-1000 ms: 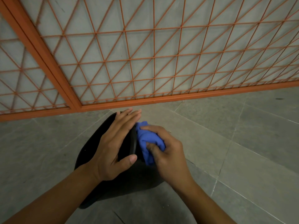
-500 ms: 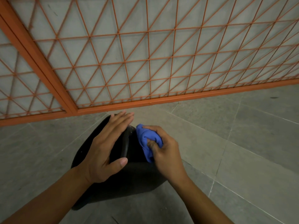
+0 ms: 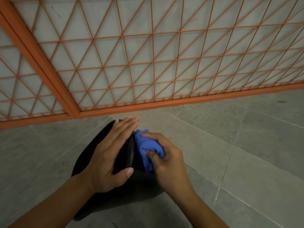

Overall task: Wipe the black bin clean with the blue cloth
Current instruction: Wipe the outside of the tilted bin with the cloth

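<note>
The black bin point(image 3: 87, 160) stands on the grey floor just below me, mostly covered by my arms. My left hand point(image 3: 111, 155) lies flat on its top with the fingers straight and the thumb spread toward me. My right hand point(image 3: 167, 157) grips the bunched blue cloth point(image 3: 146, 147) and holds it against the bin's right side, beside the glossy rim point(image 3: 130, 155). The bin's lower body is lost in shadow under my forearms.
An orange metal lattice fence point(image 3: 148, 63) with a solid bottom rail point(image 3: 181, 102) runs across the back, close behind the bin. Grey tiled floor point(image 3: 238, 145) stretches to the right and front. A small dark mark point(image 3: 282, 101) lies far right.
The right hand has slid the blue cloth a little along the bin's right side, away from me. The left hand stays flat on the bin. The view has shifted slightly.
</note>
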Motion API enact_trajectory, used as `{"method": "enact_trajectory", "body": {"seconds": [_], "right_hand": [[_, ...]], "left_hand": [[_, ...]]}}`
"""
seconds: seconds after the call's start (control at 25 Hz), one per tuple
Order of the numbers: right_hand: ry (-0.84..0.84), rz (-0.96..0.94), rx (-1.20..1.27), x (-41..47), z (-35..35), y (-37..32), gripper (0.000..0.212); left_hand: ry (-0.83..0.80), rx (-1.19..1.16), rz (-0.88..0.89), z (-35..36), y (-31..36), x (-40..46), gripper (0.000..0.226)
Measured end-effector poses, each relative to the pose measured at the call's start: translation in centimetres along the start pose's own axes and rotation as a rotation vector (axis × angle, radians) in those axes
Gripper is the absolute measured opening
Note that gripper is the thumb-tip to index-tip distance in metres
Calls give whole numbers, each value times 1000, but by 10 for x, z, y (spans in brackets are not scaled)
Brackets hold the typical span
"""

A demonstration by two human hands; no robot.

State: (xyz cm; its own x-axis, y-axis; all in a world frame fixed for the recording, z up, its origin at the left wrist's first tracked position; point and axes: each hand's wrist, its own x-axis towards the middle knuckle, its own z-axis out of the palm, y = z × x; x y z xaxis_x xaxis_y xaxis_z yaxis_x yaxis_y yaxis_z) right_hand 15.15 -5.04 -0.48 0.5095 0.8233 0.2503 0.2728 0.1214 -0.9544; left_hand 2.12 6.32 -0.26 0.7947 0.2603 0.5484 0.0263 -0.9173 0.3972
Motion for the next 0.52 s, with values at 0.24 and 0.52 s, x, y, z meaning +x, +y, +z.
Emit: {"method": "enact_trajectory", "body": {"seconds": [0.24, 0.52], "right_hand": [[4, 69, -64, 5, -3, 12, 32], [25, 50, -32, 2, 2, 16, 35]], "left_hand": [[51, -18, -37, -6, -7, -2, 86], [69, -24, -58, -7, -9, -3, 84]]}}
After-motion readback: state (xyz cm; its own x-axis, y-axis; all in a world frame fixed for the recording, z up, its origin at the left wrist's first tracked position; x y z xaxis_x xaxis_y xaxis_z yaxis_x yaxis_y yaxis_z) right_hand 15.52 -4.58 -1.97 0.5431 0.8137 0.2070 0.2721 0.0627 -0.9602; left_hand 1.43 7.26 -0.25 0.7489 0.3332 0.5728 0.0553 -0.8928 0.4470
